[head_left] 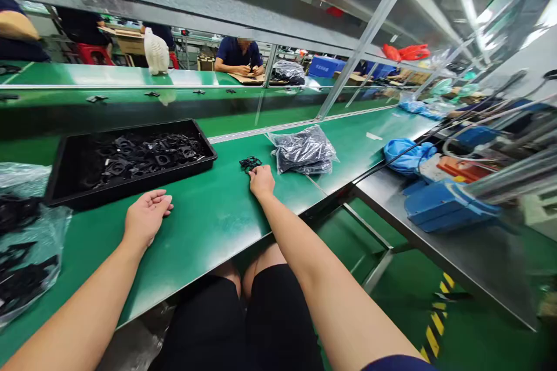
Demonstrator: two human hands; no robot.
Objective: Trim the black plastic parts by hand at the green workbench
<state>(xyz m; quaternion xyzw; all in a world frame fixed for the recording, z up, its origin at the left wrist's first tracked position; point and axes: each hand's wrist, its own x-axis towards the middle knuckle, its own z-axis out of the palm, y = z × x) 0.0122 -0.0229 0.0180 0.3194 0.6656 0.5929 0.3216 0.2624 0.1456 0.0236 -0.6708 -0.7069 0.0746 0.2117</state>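
Reaching, in the head view, with the right hand (262,181) to a small pile of black parts (250,163) on the green table (204,208), between black tray (143,185) and plastic bag (304,148); cannot tell whether gripping any. Holding the left hand (145,217) loosely curled, apparently empty, near the tray. Seemingly at the picking-up step; probably calls for a careful fingertip pinch.
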